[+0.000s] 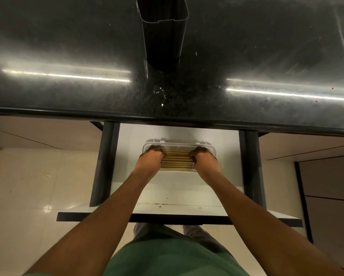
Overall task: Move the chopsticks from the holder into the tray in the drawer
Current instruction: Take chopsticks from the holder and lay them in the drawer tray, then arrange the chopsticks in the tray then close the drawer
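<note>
Several tan wooden chopsticks (pixel 176 159) lie side by side, running left to right, in a white tray (pixel 179 144) inside the open white drawer (pixel 187 194). My left hand (pixel 150 159) rests on the left ends of the chopsticks with its fingers curled over them. My right hand (pixel 205 159) covers their right ends the same way. The tall black holder (pixel 163 32) stands on the black counter above the drawer; its opening looks dark and I see no chopsticks in it.
The glossy black counter (pixel 67 56) overhangs the back of the drawer. Dark drawer rails (pixel 105 162) run along both sides, and the drawer's front panel (pixel 177 218) is near my body. Pale floor tiles lie left and right.
</note>
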